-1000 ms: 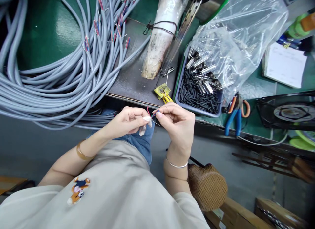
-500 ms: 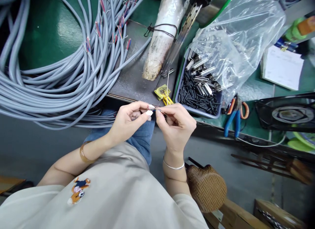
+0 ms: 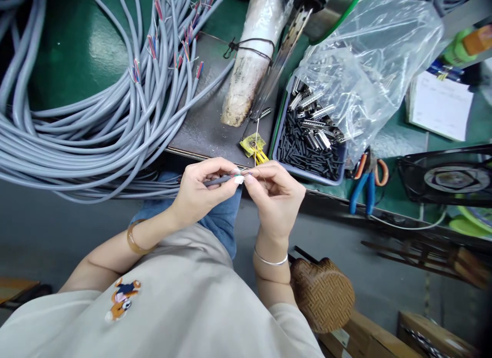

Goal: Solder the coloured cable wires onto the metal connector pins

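Note:
My left hand (image 3: 200,191) is closed on the end of a grey cable (image 3: 215,181), pinching it between thumb and fingers just below the bench edge. My right hand (image 3: 274,194) is closed in a pinch on the thin coloured wires (image 3: 246,174) that stick out of that cable's end. The two hands touch at the fingertips, over my lap. A big bundle of the same grey cables (image 3: 88,122) lies on the green bench to the left, their stripped ends showing red and blue wires.
A blue tray (image 3: 282,123) of small black tubes and metal connectors stands right of the hands, under a clear plastic bag (image 3: 369,55). Blue-handled pliers (image 3: 365,186), a yellow tool (image 3: 254,146), a wrapped white post (image 3: 251,60), papers and a fan lie around. A brown woven object sits on the floor.
Both hands stayed at the bench edge. My left hand turned its grip, so the grey cable end now shows between its fingers; the right fingers shifted slightly along the thin wires.

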`<move>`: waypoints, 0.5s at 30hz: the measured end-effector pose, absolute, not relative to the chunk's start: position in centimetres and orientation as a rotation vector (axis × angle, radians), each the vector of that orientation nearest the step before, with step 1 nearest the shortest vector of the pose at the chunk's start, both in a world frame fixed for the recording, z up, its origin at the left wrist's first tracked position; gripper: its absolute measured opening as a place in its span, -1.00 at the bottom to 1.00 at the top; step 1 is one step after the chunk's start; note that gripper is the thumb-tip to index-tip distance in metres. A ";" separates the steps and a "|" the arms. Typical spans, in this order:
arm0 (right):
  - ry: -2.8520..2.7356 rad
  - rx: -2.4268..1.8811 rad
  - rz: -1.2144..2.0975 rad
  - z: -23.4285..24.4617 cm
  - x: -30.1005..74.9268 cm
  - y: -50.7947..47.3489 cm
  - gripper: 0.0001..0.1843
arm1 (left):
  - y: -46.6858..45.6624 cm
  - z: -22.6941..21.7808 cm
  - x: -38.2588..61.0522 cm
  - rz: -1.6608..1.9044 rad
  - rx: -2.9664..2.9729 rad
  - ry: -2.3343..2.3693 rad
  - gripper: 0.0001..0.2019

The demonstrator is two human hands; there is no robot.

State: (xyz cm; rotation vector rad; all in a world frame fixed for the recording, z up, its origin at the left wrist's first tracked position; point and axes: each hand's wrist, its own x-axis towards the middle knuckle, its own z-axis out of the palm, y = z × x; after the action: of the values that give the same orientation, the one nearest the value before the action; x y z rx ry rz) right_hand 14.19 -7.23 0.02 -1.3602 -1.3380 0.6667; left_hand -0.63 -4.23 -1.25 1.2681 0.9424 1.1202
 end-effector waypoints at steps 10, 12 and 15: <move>-1.270 -1.341 0.735 -0.2 14.0 -7.1 -0.92 | -4.2 -1.3 -0.6 1.215 1.584 0.941 -0.94; -1.265 -1.342 0.723 -0.2 14.0 -7.2 -0.93 | -4.3 -1.3 -0.6 1.243 1.626 0.947 -0.94; -1.251 -1.344 0.740 -0.1 14.0 -7.3 -0.93 | -4.4 -1.2 -0.5 1.326 1.700 0.938 -0.93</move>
State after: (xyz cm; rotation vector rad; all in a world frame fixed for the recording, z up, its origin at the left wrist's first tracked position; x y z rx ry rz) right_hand 14.03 -7.27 -0.08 -1.3440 -1.2512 0.7396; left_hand -0.51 -4.41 -1.20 1.7000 0.9383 1.3261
